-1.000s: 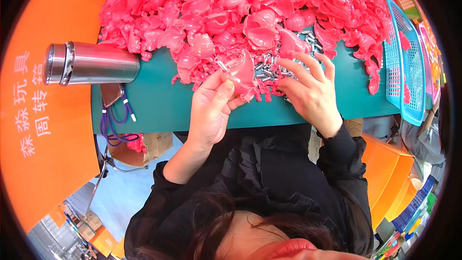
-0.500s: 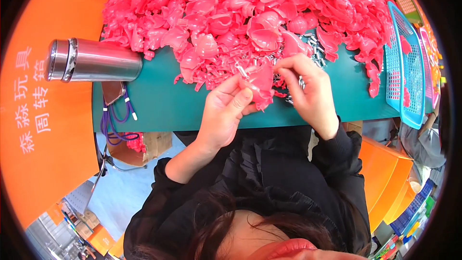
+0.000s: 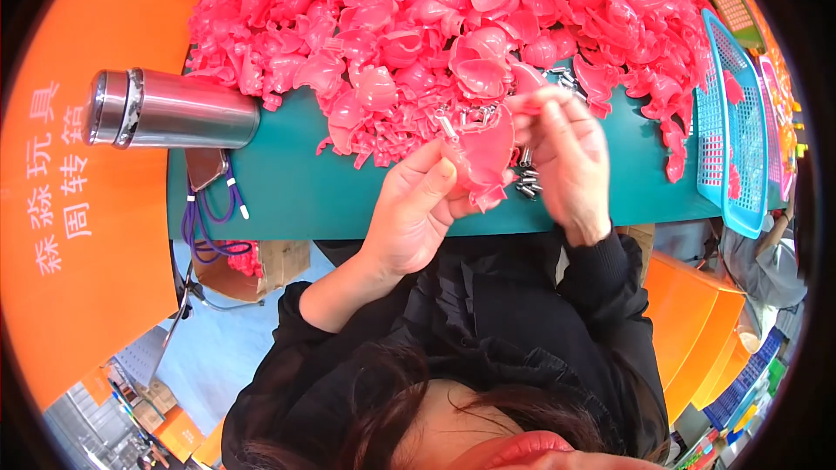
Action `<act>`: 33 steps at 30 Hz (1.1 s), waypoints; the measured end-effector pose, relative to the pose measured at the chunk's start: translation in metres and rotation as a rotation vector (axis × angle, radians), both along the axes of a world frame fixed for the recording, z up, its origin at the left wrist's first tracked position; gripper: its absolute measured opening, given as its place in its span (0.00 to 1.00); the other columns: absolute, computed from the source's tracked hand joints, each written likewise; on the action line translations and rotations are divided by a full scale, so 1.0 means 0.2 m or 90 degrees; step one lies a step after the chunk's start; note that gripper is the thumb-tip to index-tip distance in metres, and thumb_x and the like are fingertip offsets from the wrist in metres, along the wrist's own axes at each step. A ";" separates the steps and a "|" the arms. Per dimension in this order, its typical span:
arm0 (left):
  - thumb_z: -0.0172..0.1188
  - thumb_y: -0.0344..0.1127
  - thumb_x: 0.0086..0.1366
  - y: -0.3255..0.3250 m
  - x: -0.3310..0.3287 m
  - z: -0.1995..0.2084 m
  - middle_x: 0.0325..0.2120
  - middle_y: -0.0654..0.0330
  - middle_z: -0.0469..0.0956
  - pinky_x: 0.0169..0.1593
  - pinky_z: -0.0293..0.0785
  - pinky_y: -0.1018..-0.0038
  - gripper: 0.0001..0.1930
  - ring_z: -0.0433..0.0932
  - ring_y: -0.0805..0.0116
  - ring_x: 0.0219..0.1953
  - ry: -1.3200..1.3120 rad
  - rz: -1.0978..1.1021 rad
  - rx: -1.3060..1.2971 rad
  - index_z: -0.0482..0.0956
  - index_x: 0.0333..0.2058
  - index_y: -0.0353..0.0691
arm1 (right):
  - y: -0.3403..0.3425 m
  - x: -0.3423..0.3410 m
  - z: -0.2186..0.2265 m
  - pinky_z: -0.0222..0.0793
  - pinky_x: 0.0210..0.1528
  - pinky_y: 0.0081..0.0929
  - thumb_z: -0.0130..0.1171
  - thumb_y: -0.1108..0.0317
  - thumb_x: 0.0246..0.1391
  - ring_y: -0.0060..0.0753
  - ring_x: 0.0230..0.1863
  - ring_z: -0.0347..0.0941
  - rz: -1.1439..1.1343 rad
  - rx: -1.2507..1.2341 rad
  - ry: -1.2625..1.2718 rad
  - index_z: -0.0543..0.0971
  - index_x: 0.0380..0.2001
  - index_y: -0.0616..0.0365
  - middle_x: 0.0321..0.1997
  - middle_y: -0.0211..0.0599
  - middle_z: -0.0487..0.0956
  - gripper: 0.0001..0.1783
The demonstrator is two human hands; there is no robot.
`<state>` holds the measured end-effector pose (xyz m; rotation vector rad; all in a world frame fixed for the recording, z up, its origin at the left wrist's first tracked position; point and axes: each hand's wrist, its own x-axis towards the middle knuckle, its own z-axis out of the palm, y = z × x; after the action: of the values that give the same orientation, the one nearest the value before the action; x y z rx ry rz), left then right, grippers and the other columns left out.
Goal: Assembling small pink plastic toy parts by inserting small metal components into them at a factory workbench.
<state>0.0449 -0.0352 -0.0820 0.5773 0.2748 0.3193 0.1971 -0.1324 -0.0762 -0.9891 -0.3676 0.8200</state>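
My left hand (image 3: 416, 209) and my right hand (image 3: 568, 155) hold one pink plastic shell piece (image 3: 488, 157) between them, lifted just above the teal table (image 3: 287, 191). The left fingers pinch its lower edge, the right fingers close over its upper right edge. Behind it spreads a large heap of pink plastic pieces (image 3: 418, 26). A small pile of short metal pins (image 3: 527, 184) lies on the table under my right hand, partly hidden.
A steel flask (image 3: 170, 109) lies on its side at the table's left end. A phone with a purple cord (image 3: 207, 176) sits below it. A blue mesh basket (image 3: 736, 122) stands at the right. Orange crates (image 3: 697, 322) are beside my right arm.
Both hands have risen off the heap and drawn together, bringing one pink piece up toward me. The right hand has left the metal pins and closed on the piece.
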 end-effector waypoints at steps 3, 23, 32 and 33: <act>0.55 0.38 0.66 0.01 -0.02 0.02 0.41 0.58 0.77 0.44 0.78 0.70 0.14 0.79 0.66 0.42 0.111 0.027 0.062 0.73 0.45 0.35 | -0.04 0.10 0.10 0.63 0.39 0.21 0.44 0.77 0.60 0.25 0.34 0.67 0.018 -0.123 -0.563 0.68 0.56 0.64 0.32 0.33 0.72 0.20; 0.48 0.47 0.69 0.02 -0.04 0.03 0.42 0.54 0.77 0.49 0.77 0.67 0.22 0.78 0.55 0.47 0.077 -0.083 -0.049 0.70 0.48 0.32 | 0.00 0.03 0.10 0.69 0.37 0.25 0.65 0.80 0.37 0.33 0.34 0.77 -0.015 -0.110 -0.945 0.82 0.30 0.56 0.31 0.33 0.81 0.12; 0.45 0.48 0.70 0.03 -0.04 0.01 0.44 0.51 0.76 0.47 0.79 0.70 0.24 0.78 0.56 0.47 0.065 -0.111 -0.095 0.67 0.52 0.30 | -0.02 0.03 0.09 0.70 0.39 0.26 0.63 0.83 0.39 0.34 0.35 0.78 0.013 -0.109 -0.865 0.82 0.29 0.58 0.31 0.35 0.82 0.11; 0.45 0.48 0.70 0.03 -0.04 0.01 0.44 0.50 0.76 0.47 0.79 0.70 0.25 0.78 0.57 0.47 0.067 -0.117 -0.088 0.67 0.52 0.30 | -0.02 0.03 0.10 0.71 0.40 0.27 0.62 0.84 0.40 0.34 0.35 0.78 0.021 -0.111 -0.835 0.82 0.29 0.59 0.31 0.36 0.82 0.11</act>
<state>0.0360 -0.0297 -0.0804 0.4791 0.3403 0.0908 0.2022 -0.1374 -0.0571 -1.6016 -1.4415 0.1130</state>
